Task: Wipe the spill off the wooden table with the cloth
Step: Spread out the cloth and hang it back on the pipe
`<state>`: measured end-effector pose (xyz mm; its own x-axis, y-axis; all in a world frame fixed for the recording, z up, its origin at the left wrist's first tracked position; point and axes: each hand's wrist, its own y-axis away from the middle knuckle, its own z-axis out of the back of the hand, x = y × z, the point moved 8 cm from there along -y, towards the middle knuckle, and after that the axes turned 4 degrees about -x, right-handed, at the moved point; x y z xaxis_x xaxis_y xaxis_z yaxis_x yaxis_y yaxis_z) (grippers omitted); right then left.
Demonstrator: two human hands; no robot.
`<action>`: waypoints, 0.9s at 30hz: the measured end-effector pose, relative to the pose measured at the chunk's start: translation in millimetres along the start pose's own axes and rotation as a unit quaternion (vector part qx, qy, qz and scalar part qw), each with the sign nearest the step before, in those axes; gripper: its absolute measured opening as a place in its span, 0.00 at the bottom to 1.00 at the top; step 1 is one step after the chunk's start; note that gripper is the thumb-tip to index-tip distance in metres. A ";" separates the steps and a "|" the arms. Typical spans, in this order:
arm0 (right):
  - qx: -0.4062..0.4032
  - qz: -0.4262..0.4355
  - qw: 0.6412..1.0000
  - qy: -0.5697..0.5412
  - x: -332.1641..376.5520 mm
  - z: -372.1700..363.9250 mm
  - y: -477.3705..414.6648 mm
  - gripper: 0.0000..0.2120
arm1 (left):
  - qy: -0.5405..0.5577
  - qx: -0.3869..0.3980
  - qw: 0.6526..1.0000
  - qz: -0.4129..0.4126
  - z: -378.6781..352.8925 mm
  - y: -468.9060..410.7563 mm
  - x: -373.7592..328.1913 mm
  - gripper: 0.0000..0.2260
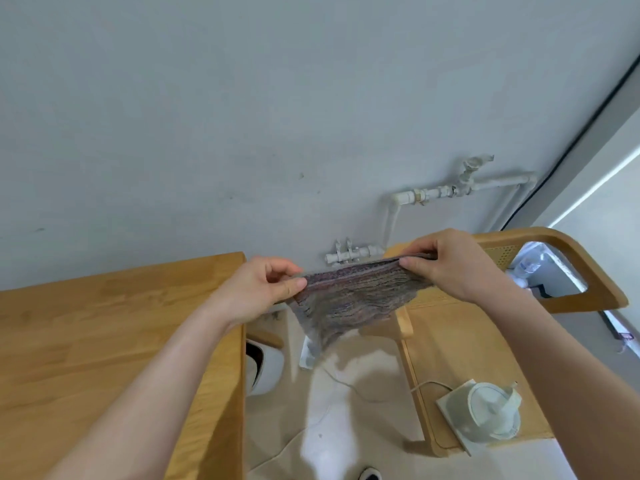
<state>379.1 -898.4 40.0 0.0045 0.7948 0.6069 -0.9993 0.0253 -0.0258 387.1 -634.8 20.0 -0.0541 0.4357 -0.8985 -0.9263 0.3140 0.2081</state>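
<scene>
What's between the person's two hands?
In the head view, a streaky grey cloth stretches between the left hand and the right hand; both pinch its top edge, and it hangs over the floor, not the wooden table.

A light-brown wooden table (86, 341) with a plank-grained top is seen at 8 o'clock. At 4 o'clock a pale wooden chair (450, 341) is placed, and a white electric kettle (491, 414) (on a square base) is carried on its seat. Between them, a thin white cable (349, 384) is trailed across the pale glossy floor (332, 445).
</scene>
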 end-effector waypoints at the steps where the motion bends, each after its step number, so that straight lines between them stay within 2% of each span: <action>1: -0.016 -0.012 1.000 -0.022 -3.5 2.1 -2.2 0.04 | 0.043 -0.024 0.999 0.002 -0.4 -4.3 -3.4 0.04; 3: -0.024 -0.070 0.991 -0.113 -9.8 -2.0 -5.2 0.05 | 0.110 -0.077 0.991 0.012 -2.2 -13.2 -9.3 0.04; 4: -0.017 -0.119 0.975 -0.186 -13.3 -9.1 -5.6 0.05 | 0.131 -0.110 0.985 0.014 -2.6 -17.7 -13.2 0.05; 6: 0.022 -0.224 0.906 -0.358 -13.3 -33.1 -1.7 0.04 | 0.130 -0.183 0.974 0.007 -0.7 -25.2 -19.7 0.05; 8: 0.054 -0.285 0.806 -0.517 -1.6 -56.9 -0.1 0.04 | 0.069 -0.227 0.971 -0.025 -2.1 -29.4 -29.5 0.05; 10: 0.071 -0.300 0.730 -0.610 14.6 -71.5 -3.8 0.08 | -0.004 -0.214 0.974 -0.071 -14.3 -32.8 -41.0 0.05; 11: 0.079 -0.298 0.715 -0.627 23.4 -75.8 -6.5 0.09 | -0.043 -0.202 0.974 -0.097 -22.7 -33.6 -46.3 0.05; 15: 0.075 -0.296 0.700 -0.646 49.2 -83.6 -17.9 0.09 | -0.144 -0.189 0.957 -0.164 -36.4 -37.5 -61.8 0.10; 17: 0.066 -0.295 0.701 -0.646 54.1 -82.9 -25.0 0.09 | -0.167 -0.128 0.966 -0.150 -37.6 -44.1 -61.2 0.14; 18: 0.067 -0.288 0.716 -0.633 55.6 -81.2 -29.3 0.10 | -0.169 -0.091 0.971 -0.141 -38.1 -47.8 -59.4 0.15; 20: 0.061 -0.272 0.746 -0.604 56.7 -76.5 -38.8 0.07 | -0.132 -0.034 0.982 -0.128 -36.4 -55.0 -55.9 0.16; 22: 0.035 -0.274 0.769 -0.576 50.0 -70.3 -50.4 0.04 | -0.091 -0.010 0.987 -0.132 -34.5 -60.1 -58.7 0.18; 25: 0.021 -0.252 0.799 -0.546 38.7 -54.5 -69.8 0.07 | 0.010 -0.044 0.988 -0.145 -25.6 -70.8 -64.3 0.19; 27: 0.046 -0.218 0.815 -0.536 33.5 -42.7 -85.1 0.07 | 0.096 -0.085 0.984 -0.122 -15.4 -88.3 -58.2 0.26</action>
<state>465.7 -848.0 28.6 0.3748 -0.2638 0.8888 -0.9101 0.0782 0.4070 466.4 -700.8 48.0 0.1240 0.1913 -0.9737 -0.9684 0.2373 -0.0767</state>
